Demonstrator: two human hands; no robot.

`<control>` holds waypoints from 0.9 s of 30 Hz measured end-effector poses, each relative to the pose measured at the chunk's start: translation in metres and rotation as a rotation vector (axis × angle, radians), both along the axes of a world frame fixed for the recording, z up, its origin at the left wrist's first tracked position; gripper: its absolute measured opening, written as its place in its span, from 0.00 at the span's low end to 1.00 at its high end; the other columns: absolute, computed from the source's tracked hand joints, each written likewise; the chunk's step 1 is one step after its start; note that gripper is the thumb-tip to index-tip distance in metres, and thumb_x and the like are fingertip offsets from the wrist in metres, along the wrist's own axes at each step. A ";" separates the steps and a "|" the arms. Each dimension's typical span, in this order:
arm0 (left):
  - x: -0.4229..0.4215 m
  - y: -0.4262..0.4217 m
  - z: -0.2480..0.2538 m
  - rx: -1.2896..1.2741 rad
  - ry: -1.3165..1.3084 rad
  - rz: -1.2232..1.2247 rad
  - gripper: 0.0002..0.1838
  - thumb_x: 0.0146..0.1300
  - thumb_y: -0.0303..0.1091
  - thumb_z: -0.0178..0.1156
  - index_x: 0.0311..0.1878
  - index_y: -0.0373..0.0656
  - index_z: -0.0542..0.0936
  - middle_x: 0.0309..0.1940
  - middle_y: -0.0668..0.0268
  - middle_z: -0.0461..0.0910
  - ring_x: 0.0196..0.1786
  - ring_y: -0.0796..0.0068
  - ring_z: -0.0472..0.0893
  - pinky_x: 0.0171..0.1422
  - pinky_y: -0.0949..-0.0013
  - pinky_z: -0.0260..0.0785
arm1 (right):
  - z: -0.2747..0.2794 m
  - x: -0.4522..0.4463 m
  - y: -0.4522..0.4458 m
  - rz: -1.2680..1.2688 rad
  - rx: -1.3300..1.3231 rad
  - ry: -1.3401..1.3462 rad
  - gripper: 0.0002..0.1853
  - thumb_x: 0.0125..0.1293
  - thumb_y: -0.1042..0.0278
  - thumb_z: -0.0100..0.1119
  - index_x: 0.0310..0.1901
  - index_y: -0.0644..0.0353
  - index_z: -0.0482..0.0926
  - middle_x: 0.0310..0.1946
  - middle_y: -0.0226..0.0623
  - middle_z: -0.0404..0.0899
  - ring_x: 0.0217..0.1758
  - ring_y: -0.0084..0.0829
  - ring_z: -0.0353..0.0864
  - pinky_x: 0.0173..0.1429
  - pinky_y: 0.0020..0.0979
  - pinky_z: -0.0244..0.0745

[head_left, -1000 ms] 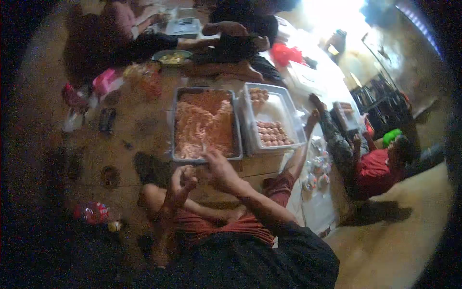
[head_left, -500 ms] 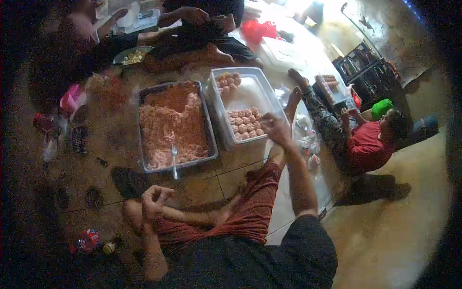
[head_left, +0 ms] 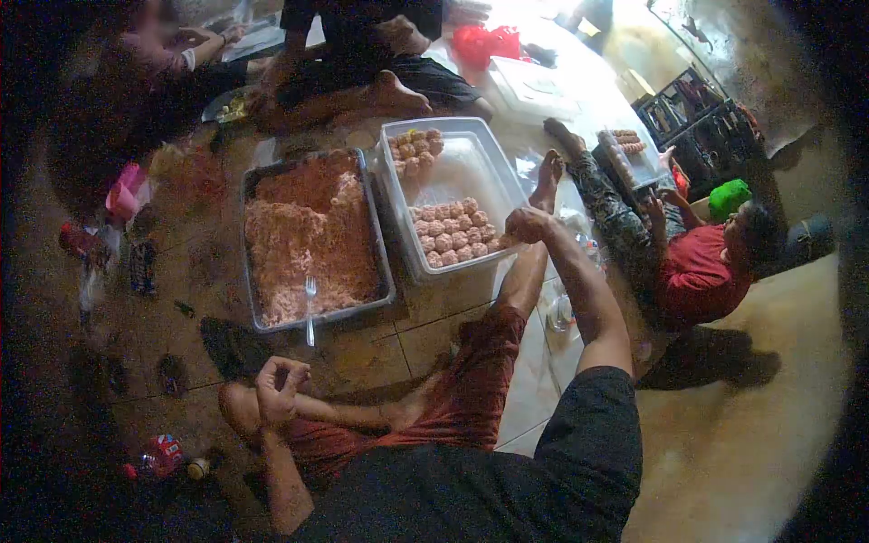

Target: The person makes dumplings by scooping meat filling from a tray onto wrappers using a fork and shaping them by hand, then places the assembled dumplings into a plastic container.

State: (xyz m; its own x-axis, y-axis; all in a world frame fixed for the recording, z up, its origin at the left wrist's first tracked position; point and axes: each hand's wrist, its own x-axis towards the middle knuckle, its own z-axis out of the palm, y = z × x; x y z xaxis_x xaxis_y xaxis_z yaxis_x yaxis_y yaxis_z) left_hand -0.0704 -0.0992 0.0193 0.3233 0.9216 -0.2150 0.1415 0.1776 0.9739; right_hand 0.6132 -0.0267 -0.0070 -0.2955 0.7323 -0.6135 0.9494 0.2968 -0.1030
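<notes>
My right hand (head_left: 528,226) reaches over the right rim of a white plastic bin (head_left: 493,154), its fingers closed at the end of the rows of pinkish balls (head_left: 453,231). Whatever is in those fingers is hidden. More balls (head_left: 416,152) lie in the bin's far left corner. My left hand (head_left: 282,389) is held above my knee with fingers curled in and nothing visible in it. Left of the bin stands a dark-rimmed tray (head_left: 391,294) of crumbly pinkish mixture (head_left: 303,240). A fork (head_left: 310,317) leans on its near edge, tines in the mixture.
At right a person in a red shirt (head_left: 692,276) sits beside a container (head_left: 644,167) of rolled pieces. Other seated people's legs (head_left: 362,95) are at the top. A lidded white box (head_left: 534,86), pink plastic item (head_left: 127,190) and red-labelled bottle (head_left: 163,452) are around.
My right hand has come down to the bin's right rim beside the balls. My left hand stays curled. The view has shifted slightly, and the person at upper left has moved their arms.
</notes>
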 end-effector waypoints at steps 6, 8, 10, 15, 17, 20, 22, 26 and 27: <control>-0.011 -0.008 0.000 0.036 -0.158 0.034 0.07 0.71 0.31 0.64 0.43 0.38 0.77 0.36 0.62 0.85 0.39 0.76 0.83 0.49 0.68 0.78 | -0.029 0.030 -0.005 0.008 0.351 0.173 0.07 0.57 0.67 0.67 0.36 0.57 0.84 0.32 0.39 0.83 0.35 0.41 0.82 0.41 0.40 0.76; -0.013 -0.011 0.005 0.029 -0.100 0.038 0.07 0.72 0.31 0.64 0.43 0.38 0.77 0.36 0.62 0.85 0.39 0.75 0.83 0.49 0.66 0.79 | -0.014 0.015 -0.007 -0.056 0.258 0.659 0.11 0.59 0.66 0.68 0.42 0.58 0.83 0.30 0.38 0.82 0.32 0.39 0.80 0.39 0.38 0.75; -0.017 -0.013 -0.004 0.045 -0.135 0.046 0.07 0.72 0.32 0.64 0.43 0.39 0.78 0.36 0.62 0.85 0.39 0.75 0.84 0.48 0.66 0.79 | -0.030 0.029 0.007 -0.352 -0.182 0.439 0.17 0.61 0.66 0.68 0.52 0.59 0.81 0.32 0.38 0.83 0.32 0.35 0.80 0.37 0.36 0.75; -0.017 -0.015 0.004 0.104 -0.129 0.040 0.08 0.71 0.33 0.65 0.42 0.38 0.79 0.36 0.63 0.85 0.38 0.76 0.84 0.48 0.67 0.79 | 0.012 -0.009 -0.010 -0.407 0.397 0.264 0.15 0.62 0.71 0.65 0.51 0.58 0.82 0.40 0.44 0.84 0.40 0.37 0.82 0.43 0.38 0.76; -0.017 -0.013 -0.007 0.139 0.037 -0.115 0.09 0.71 0.34 0.65 0.41 0.37 0.82 0.35 0.63 0.86 0.36 0.77 0.83 0.45 0.68 0.78 | 0.098 -0.074 -0.027 -0.514 0.763 0.111 0.10 0.63 0.72 0.65 0.46 0.59 0.84 0.47 0.48 0.86 0.48 0.41 0.86 0.51 0.42 0.78; -0.010 -0.017 -0.041 0.134 -0.019 -0.185 0.11 0.71 0.36 0.65 0.41 0.36 0.84 0.33 0.64 0.87 0.33 0.77 0.83 0.41 0.68 0.77 | 0.155 -0.132 -0.036 -0.476 0.953 0.219 0.08 0.64 0.68 0.66 0.42 0.61 0.85 0.40 0.46 0.87 0.41 0.39 0.86 0.48 0.41 0.78; 0.008 -0.014 -0.058 0.170 0.068 -0.301 0.13 0.70 0.38 0.66 0.44 0.36 0.84 0.31 0.64 0.87 0.31 0.79 0.82 0.38 0.67 0.75 | 0.171 -0.191 -0.041 -0.485 0.955 0.484 0.11 0.68 0.62 0.66 0.36 0.63 0.84 0.29 0.42 0.86 0.32 0.35 0.84 0.42 0.38 0.76; 0.048 -0.013 -0.120 0.385 0.211 -0.387 0.14 0.73 0.38 0.60 0.52 0.38 0.84 0.40 0.59 0.87 0.39 0.66 0.84 0.44 0.62 0.77 | 0.072 -0.274 -0.047 -0.542 0.758 0.920 0.08 0.73 0.69 0.60 0.37 0.61 0.84 0.30 0.37 0.87 0.35 0.29 0.86 0.44 0.32 0.79; 0.051 -0.014 -0.158 0.374 0.218 -0.352 0.14 0.73 0.38 0.60 0.52 0.38 0.84 0.40 0.59 0.87 0.39 0.66 0.84 0.44 0.62 0.77 | 0.062 -0.300 -0.047 -0.553 0.673 0.985 0.07 0.72 0.69 0.61 0.37 0.61 0.83 0.31 0.38 0.86 0.34 0.29 0.83 0.43 0.33 0.77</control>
State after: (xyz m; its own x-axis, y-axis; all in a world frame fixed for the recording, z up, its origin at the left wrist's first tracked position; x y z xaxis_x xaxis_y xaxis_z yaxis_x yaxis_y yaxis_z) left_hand -0.0189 -0.1135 -0.1384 0.6097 0.7926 0.0097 0.3348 -0.2686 0.9032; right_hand 0.3131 -0.0740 0.0550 0.0289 0.9760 0.2159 0.5736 0.1607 -0.8032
